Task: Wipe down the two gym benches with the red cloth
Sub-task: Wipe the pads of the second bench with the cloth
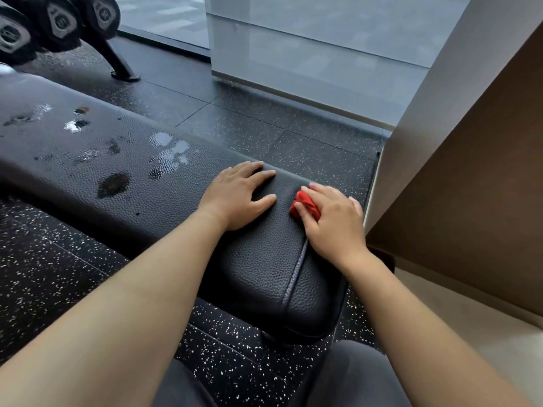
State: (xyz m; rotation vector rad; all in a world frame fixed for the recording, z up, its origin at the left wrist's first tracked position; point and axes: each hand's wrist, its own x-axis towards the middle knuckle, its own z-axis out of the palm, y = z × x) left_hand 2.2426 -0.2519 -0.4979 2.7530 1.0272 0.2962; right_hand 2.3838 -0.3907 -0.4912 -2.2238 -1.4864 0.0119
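Note:
A black padded gym bench [264,274] runs from the upper left to the lower middle of the head view. Wet patches and dark smears [114,183] cover its far part. My left hand [238,195] lies flat on the pad with its fingers spread. Right of it, my right hand [335,218] grips a bunched red cloth [304,202] against the pad near the bench's right edge; most of the cloth is hidden under the fingers. Only one bench is in view.
Black speckled rubber floor [264,127] surrounds the bench. A dumbbell rack [58,22] with hex dumbbells stands at the upper left. A glass wall [323,54] runs along the back. A brown and white wall or cabinet [470,171] stands close on the right.

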